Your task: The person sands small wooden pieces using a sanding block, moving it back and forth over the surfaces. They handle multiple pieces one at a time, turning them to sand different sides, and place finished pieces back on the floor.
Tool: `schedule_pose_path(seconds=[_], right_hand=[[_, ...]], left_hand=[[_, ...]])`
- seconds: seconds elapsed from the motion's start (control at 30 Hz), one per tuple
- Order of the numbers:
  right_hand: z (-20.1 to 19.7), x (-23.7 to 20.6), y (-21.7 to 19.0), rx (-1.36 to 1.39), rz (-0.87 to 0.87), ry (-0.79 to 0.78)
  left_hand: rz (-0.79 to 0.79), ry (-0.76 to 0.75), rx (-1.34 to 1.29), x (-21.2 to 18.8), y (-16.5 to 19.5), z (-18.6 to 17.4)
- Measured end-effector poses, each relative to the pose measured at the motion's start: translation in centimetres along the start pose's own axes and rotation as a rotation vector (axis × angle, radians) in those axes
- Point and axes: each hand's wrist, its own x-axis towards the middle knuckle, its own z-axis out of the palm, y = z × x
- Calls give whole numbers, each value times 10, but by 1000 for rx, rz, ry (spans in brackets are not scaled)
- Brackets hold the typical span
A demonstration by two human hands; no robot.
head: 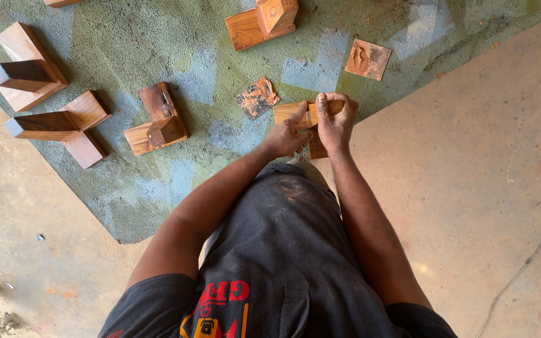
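Note:
I look down past my dark shirt at a wooden bracket piece held in front of my body over a green mat. My left hand grips its left and lower part. My right hand is closed over its right end, fingers curled on top. Something pale shows between the hands, too small to tell. Two used sandpaper squares lie just beyond: a dark one and an orange one.
Several similar wooden bracket pieces lie on the mat: one at top centre, one at the middle, two at the left. Bare concrete floor lies to the right, with a thin cord.

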Motion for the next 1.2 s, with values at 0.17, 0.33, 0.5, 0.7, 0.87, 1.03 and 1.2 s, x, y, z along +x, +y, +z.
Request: schedule_pose_path(seconds=[0.17, 0.33, 0.5, 0.7, 0.87, 1.03, 1.2], right_hand=[[4, -6, 5, -55, 3, 34], [6, -5, 9, -6, 42, 51], [2, 2, 10, -33, 36, 22], [0, 4, 9, -95, 29, -11], [4, 5, 7, -30, 49, 2], [9, 5, 5, -27, 27, 42], [-2, 9, 3, 154, 79, -64]], left_hand=[[22, 5, 45, -10, -6, 8], [-54, -102, 108, -22, -8, 14], [-78, -175, 185, -26, -13, 15], [-5, -26, 79, -5, -8, -4], [-18, -35, 68, 3, 1, -6], [42, -94, 161, -21, -13, 10], [27, -122, 134, -30, -23, 3]])
